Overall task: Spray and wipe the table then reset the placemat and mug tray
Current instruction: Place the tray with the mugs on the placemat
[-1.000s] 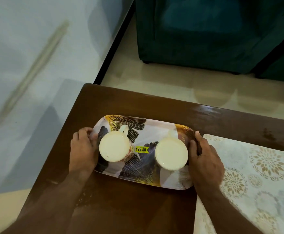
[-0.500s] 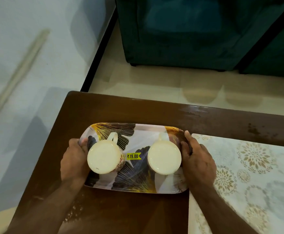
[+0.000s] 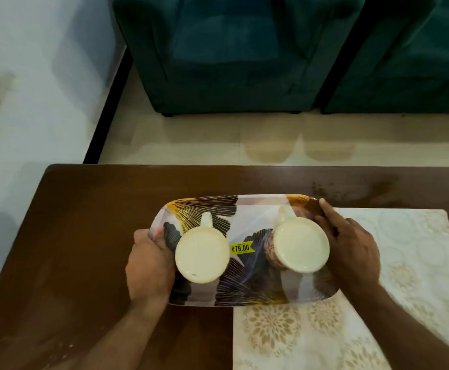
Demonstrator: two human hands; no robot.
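Observation:
A leaf-patterned mug tray (image 3: 247, 209) with a yellow price sticker is held above the dark wooden table (image 3: 84, 236). My left hand (image 3: 150, 265) grips its left end and my right hand (image 3: 351, 252) grips its right end. Two cream mugs stand upside down on it, the left mug (image 3: 202, 255) and the right mug (image 3: 301, 245). The tray's right part overlaps the cream floral placemat (image 3: 405, 263), which lies flat on the table's right side.
Damp streaks show on the table's far right edge (image 3: 365, 188). Teal sofas (image 3: 231, 54) stand beyond the table across a strip of tiled floor (image 3: 218, 140). A pale wall (image 3: 31, 89) runs along the left.
Both hands have carried the tray to the right, so its right end now lies over the placemat's left part. The view has also tilted up and swung right.

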